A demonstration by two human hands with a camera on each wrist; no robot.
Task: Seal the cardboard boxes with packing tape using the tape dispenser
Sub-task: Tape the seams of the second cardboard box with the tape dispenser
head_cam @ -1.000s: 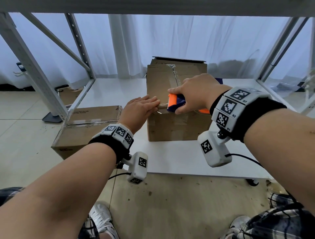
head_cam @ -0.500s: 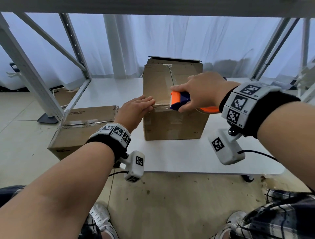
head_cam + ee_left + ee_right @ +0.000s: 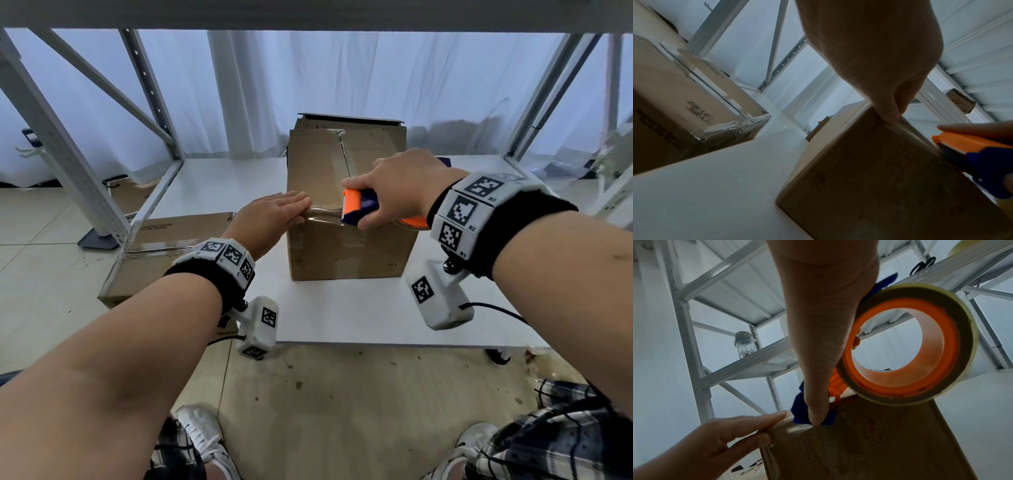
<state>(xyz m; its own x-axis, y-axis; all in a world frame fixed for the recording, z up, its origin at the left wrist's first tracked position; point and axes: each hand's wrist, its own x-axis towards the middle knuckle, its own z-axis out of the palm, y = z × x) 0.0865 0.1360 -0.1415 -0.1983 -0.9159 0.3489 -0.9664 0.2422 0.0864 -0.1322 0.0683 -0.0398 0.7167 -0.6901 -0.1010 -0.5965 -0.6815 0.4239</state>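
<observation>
The left hand (image 3: 270, 219) lay flat, fingers (image 3: 297, 202) straight and together, pressing the clear packing tape strip (image 3: 323, 214) onto the near top edge of the upright brown cardboard box (image 3: 346, 246). The right hand (image 3: 399, 185) had its fingers curled round the orange-and-blue plastic tape dispenser (image 3: 359, 207), held at that same edge, its tape roll (image 3: 906, 344) behind the palm. The box stood on the white worktop (image 3: 342, 315). To the left, beside the worktop, sat a flatter taped brown cardboard box (image 3: 161, 246). White curtains (image 3: 342, 85) hung beyond.
</observation>
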